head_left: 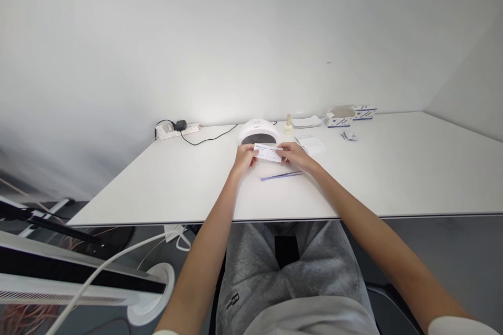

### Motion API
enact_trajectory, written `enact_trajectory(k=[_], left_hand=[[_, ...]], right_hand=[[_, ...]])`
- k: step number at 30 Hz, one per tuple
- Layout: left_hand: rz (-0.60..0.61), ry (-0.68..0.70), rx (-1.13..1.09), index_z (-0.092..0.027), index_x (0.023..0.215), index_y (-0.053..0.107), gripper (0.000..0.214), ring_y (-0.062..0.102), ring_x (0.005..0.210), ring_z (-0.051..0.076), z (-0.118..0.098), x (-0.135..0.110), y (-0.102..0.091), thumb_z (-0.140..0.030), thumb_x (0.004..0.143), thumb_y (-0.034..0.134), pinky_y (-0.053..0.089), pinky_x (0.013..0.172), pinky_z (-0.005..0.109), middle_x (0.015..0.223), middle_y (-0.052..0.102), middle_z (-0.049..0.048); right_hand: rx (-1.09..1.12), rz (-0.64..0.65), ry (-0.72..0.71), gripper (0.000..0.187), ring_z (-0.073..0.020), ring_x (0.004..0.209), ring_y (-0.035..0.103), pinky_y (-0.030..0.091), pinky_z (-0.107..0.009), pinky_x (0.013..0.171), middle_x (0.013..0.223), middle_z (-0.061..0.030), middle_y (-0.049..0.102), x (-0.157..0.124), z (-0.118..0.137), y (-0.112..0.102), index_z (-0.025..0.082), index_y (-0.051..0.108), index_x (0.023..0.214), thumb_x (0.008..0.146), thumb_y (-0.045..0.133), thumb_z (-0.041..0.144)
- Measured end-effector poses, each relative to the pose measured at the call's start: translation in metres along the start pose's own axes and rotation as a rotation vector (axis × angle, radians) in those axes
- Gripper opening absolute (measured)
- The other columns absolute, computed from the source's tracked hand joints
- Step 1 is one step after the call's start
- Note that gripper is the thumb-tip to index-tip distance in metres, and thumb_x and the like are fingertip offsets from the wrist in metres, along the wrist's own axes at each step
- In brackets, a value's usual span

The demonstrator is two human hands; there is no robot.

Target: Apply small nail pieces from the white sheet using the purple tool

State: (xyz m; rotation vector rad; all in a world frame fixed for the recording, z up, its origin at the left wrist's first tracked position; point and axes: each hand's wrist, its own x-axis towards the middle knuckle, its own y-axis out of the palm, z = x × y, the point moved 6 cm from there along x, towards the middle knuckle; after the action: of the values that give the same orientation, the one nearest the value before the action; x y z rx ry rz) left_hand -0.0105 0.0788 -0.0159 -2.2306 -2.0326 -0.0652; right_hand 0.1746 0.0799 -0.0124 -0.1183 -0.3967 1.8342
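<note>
Both my hands hold a small white strip of two joined sachets (268, 152) with dark print, just above the white table (176, 183). My left hand (245, 157) pinches its left end, fingers closed. Pinching the right end is my right hand (293, 155). A thin purple-blue stick (281, 175) lies flat on the table just under my right wrist. Right behind the sachets stands a white dome-shaped nail lamp (257, 132).
A power strip with a black plug and cable (178, 129) lies at the back left. Back right hold a small bottle (288, 124), a paper sheet (312, 143), white-and-blue boxes (349, 115) and loose sachets (349, 136). A white device and cable (78, 277) sit below left.
</note>
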Motion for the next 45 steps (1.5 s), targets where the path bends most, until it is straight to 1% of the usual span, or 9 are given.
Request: enact_trajectory(k=[7, 13, 19, 24, 29, 33, 40, 45], left_hand=[[0.011, -0.001, 0.007, -0.014, 0.072, 0.061, 0.004, 0.04, 0.031, 0.007, 0.0008, 0.0011, 0.0003, -0.018, 0.073, 0.062, 0.022, 0.035, 0.021, 0.047, 0.052, -0.0017], [0.045, 0.012, 0.018, -0.014, 0.071, 0.06, 0.011, 0.04, 0.032, 0.005, 0.0029, 0.0019, 0.0012, -0.022, 0.074, 0.067, 0.024, 0.035, 0.019, 0.049, 0.053, -0.0013], [0.069, 0.013, 0.027, -0.014, 0.074, 0.062, 0.008, 0.043, 0.033, 0.007, 0.0081, 0.0054, 0.0009, -0.02, 0.075, 0.067, 0.025, 0.035, 0.02, 0.05, 0.055, -0.0004], [0.082, 0.016, 0.032, -0.014, 0.077, 0.063, 0.005, 0.043, 0.033, 0.007, 0.006, 0.0039, 0.0018, -0.018, 0.075, 0.064, 0.025, 0.036, 0.021, 0.05, 0.054, -0.0007], [0.078, 0.013, 0.032, -0.014, 0.075, 0.062, 0.004, 0.042, 0.033, 0.007, 0.0042, 0.0022, 0.002, -0.017, 0.074, 0.063, 0.025, 0.036, 0.02, 0.049, 0.053, -0.001], [0.062, 0.017, 0.042, -0.014, 0.074, 0.061, 0.004, 0.041, 0.033, 0.006, 0.006, 0.0042, 0.0002, -0.018, 0.074, 0.064, 0.024, 0.036, 0.02, 0.05, 0.054, -0.0008], [0.054, 0.016, 0.051, -0.014, 0.076, 0.062, 0.005, 0.042, 0.032, 0.007, 0.0059, 0.0049, -0.0006, -0.017, 0.074, 0.063, 0.025, 0.036, 0.02, 0.05, 0.054, -0.0009], [0.06, 0.016, 0.041, -0.013, 0.076, 0.063, 0.005, 0.043, 0.032, 0.007, 0.0062, 0.0051, -0.0004, -0.017, 0.074, 0.063, 0.025, 0.035, 0.02, 0.049, 0.054, -0.0012]], right_hand=[[0.007, 0.007, 0.006, 0.012, -0.01, 0.053, 0.058, 0.043, -0.018, 0.043, 0.069, -0.0031, 0.063, 0.0003, -0.0007, 0.0002, 0.013, 0.066, 0.09, 0.087, 0.063, 0.024], [0.007, 0.005, 0.013, 0.011, -0.0095, 0.052, 0.056, 0.045, -0.018, 0.043, 0.066, -0.0024, 0.063, -0.0014, 0.0018, 0.0008, 0.013, 0.065, 0.088, 0.088, 0.062, 0.023], [-0.006, 0.01, -0.002, 0.01, -0.0095, 0.052, 0.057, 0.046, -0.019, 0.044, 0.068, -0.0033, 0.064, -0.0016, 0.0034, 0.0008, 0.013, 0.066, 0.087, 0.088, 0.062, 0.023], [-0.011, 0.022, -0.017, 0.011, -0.0102, 0.053, 0.057, 0.047, -0.019, 0.044, 0.069, -0.004, 0.063, -0.0004, 0.0021, 0.0012, 0.013, 0.066, 0.088, 0.088, 0.061, 0.023], [-0.002, 0.042, -0.025, 0.011, -0.0101, 0.054, 0.058, 0.046, -0.019, 0.045, 0.072, -0.0046, 0.063, -0.0004, 0.0016, 0.0023, 0.013, 0.065, 0.09, 0.09, 0.058, 0.021], [-0.003, 0.025, -0.016, 0.011, -0.0097, 0.053, 0.057, 0.044, -0.019, 0.044, 0.072, -0.0042, 0.063, -0.0009, 0.0029, 0.0014, 0.013, 0.065, 0.089, 0.089, 0.057, 0.02], [-0.087, -0.035, 0.012, 0.01, -0.0096, 0.052, 0.056, 0.041, -0.018, 0.047, 0.06, -0.0008, 0.062, -0.0017, 0.0032, -0.002, 0.013, 0.066, 0.089, 0.088, 0.057, 0.018], [-0.11, -0.035, -0.018, 0.013, -0.0098, 0.052, 0.054, 0.041, -0.019, 0.05, 0.057, 0.0006, 0.06, 0.0003, 0.0005, -0.0028, 0.014, 0.068, 0.09, 0.087, 0.057, 0.02]])
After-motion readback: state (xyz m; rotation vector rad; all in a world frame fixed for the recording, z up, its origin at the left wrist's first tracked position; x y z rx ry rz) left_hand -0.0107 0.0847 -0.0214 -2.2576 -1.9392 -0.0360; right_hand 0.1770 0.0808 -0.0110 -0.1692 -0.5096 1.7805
